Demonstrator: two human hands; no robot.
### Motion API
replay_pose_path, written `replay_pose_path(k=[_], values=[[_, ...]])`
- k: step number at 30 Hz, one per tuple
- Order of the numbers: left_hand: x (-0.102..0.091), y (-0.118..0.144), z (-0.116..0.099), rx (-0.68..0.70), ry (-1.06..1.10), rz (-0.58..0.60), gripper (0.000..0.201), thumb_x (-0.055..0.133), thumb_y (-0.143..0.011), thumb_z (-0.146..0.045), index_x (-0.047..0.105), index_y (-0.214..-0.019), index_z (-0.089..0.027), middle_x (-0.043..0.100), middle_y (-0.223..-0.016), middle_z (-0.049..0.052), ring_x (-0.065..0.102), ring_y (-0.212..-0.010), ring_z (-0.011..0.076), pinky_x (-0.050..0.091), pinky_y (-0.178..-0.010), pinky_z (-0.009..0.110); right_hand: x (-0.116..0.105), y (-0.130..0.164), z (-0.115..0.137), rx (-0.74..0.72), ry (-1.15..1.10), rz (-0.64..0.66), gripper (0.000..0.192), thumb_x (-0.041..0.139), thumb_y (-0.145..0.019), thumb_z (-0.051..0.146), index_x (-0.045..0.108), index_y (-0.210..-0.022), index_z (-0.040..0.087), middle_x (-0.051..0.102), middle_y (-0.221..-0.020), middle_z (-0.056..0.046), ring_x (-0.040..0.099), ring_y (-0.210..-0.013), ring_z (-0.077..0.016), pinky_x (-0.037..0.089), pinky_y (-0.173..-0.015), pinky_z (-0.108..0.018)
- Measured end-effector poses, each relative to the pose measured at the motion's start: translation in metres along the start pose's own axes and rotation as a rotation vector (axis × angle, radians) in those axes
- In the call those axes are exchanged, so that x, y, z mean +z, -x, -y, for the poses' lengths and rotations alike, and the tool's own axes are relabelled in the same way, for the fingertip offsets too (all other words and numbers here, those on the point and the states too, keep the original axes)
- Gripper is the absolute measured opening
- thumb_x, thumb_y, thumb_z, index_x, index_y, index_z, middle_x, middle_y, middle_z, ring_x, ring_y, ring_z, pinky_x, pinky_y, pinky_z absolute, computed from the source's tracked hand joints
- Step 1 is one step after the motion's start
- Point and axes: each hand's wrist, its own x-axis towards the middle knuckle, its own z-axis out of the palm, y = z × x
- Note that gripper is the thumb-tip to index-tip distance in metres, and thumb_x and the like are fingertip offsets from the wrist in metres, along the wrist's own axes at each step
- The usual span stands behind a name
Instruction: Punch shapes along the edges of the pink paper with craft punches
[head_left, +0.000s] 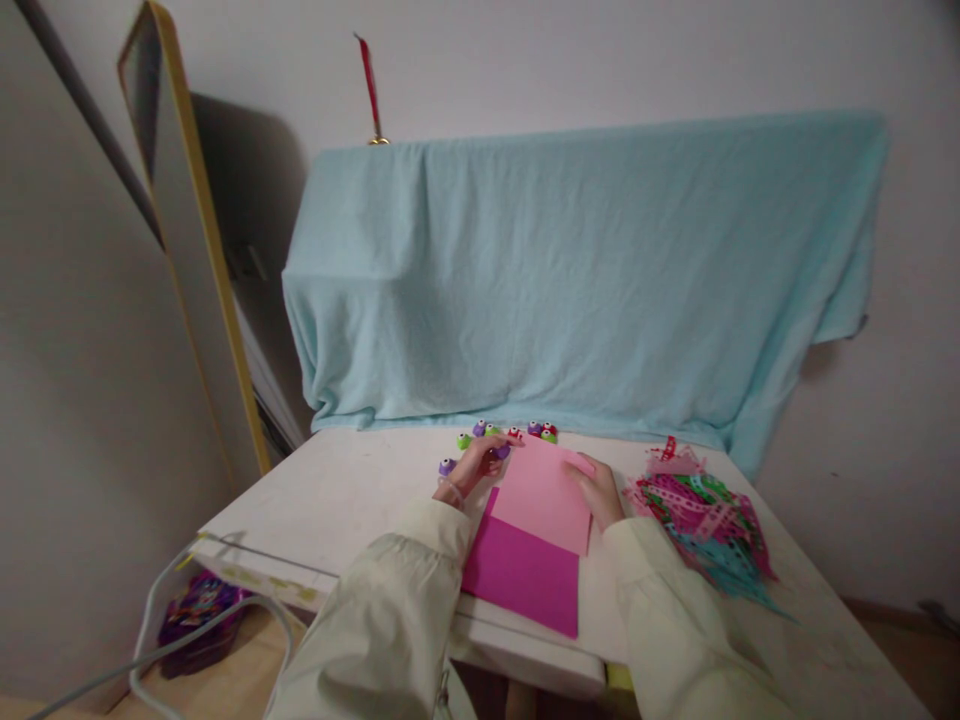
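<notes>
A light pink sheet of paper [541,498] is tilted up above the table between my two hands. My right hand [600,492] grips its right edge, thumb on top. At the sheet's upper left corner, the fingers of my left hand [480,462] are closed on the paper. Under it lies a magenta sheet [525,578], its upper part covered by the pink one. Small purple, green and red figures with round white eyes [491,429] stand behind and beside my left hand; some are partly hidden.
On the right of the white table [352,485] lies a tangled pile of cut, patterned strips [701,515] in pink, green, red and blue. A light blue cloth [585,270] hangs behind. At left are a gold-framed mirror [196,180], a white cable [142,640] and a purple bag [199,620].
</notes>
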Motion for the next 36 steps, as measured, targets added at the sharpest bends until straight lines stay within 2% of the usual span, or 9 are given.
replay_pose_path(k=[4,6,11,15,18,22,28,31,36], values=[[0.002,0.001,-0.001,0.006,-0.071,-0.009,0.036,0.063,-0.073,-0.032,0.072,-0.101,-0.011,0.058,-0.065,0.002,0.030,-0.041,0.0037,0.020,-0.043,0.023,0.000,-0.001,-0.001,0.017,-0.003,-0.018,0.035,0.066,-0.073,0.047,0.070,-0.091,0.018,0.072,-0.088,-0.005,0.064,-0.082,-0.0256,0.051,-0.069,-0.032],[0.003,0.001,-0.002,0.017,-0.080,-0.023,0.039,0.064,-0.073,-0.033,0.071,-0.104,-0.011,0.059,-0.065,0.002,0.029,-0.041,0.0036,0.020,-0.043,0.024,0.001,-0.001,-0.002,0.056,-0.031,-0.041,0.037,0.068,-0.071,0.048,0.071,-0.093,0.018,0.073,-0.091,-0.007,0.065,-0.085,-0.0273,0.052,-0.070,-0.034],[0.000,0.002,-0.003,0.057,-0.025,-0.061,0.043,0.064,-0.073,-0.038,0.069,-0.106,-0.011,0.045,-0.056,-0.003,0.031,-0.042,0.0039,0.021,-0.042,0.021,0.003,-0.001,-0.006,0.173,-0.132,-0.024,0.040,0.073,-0.068,0.048,0.071,-0.092,0.015,0.073,-0.086,-0.009,0.067,-0.075,-0.0270,0.052,-0.063,-0.034],[0.001,0.003,-0.006,0.066,0.006,-0.055,0.041,0.062,-0.076,-0.036,0.068,-0.108,-0.011,0.040,-0.055,-0.005,0.032,-0.043,0.0044,0.021,-0.042,0.021,0.003,-0.001,-0.009,0.189,-0.138,0.023,0.044,0.073,-0.068,0.047,0.070,-0.095,0.013,0.073,-0.086,-0.009,0.067,-0.074,-0.0246,0.052,-0.064,-0.033],[0.005,0.003,-0.008,0.066,0.022,-0.075,0.040,0.066,-0.074,-0.036,0.067,-0.108,-0.014,0.049,-0.062,-0.002,0.035,-0.044,0.0039,0.023,-0.043,0.022,0.004,-0.002,-0.008,0.164,-0.094,0.017,0.044,0.075,-0.065,0.047,0.070,-0.091,0.012,0.073,-0.084,-0.009,0.067,-0.074,-0.0247,0.052,-0.063,-0.032],[0.006,0.000,-0.004,0.122,0.049,-0.135,0.042,0.070,-0.072,-0.036,0.062,-0.110,-0.021,0.061,-0.084,0.001,0.041,-0.047,0.0034,0.028,-0.045,0.021,0.005,-0.001,-0.001,0.159,-0.119,-0.010,0.042,0.074,-0.065,0.047,0.070,-0.090,0.013,0.073,-0.083,-0.009,0.067,-0.071,-0.0247,0.051,-0.059,-0.031],[-0.002,-0.010,0.005,0.127,0.005,-0.235,0.040,0.077,-0.065,-0.037,0.064,-0.098,-0.017,0.061,-0.077,0.001,0.054,-0.060,0.0090,0.041,-0.060,0.024,0.005,0.003,0.008,0.172,-0.149,-0.024,0.044,0.073,-0.066,0.050,0.070,-0.093,0.015,0.073,-0.084,-0.009,0.067,-0.070,-0.0252,0.052,-0.058,-0.031],[-0.004,-0.011,0.006,0.144,0.005,-0.233,0.041,0.080,-0.063,-0.035,0.065,-0.096,-0.015,0.062,-0.077,0.002,0.057,-0.066,0.0107,0.044,-0.067,0.026,0.006,0.003,0.008,0.171,-0.152,-0.017,0.046,0.073,-0.065,0.050,0.070,-0.093,0.014,0.073,-0.084,-0.009,0.067,-0.070,-0.0244,0.051,-0.058,-0.030],[-0.006,-0.010,0.006,0.138,0.008,-0.210,0.039,0.079,-0.066,-0.034,0.066,-0.097,-0.014,0.067,-0.090,0.007,0.062,-0.080,0.0160,0.047,-0.074,0.028,0.004,0.001,0.000,0.152,-0.132,-0.015,0.045,0.070,-0.068,0.049,0.069,-0.094,0.013,0.073,-0.084,-0.009,0.066,-0.069,-0.0238,0.051,-0.059,-0.031]])
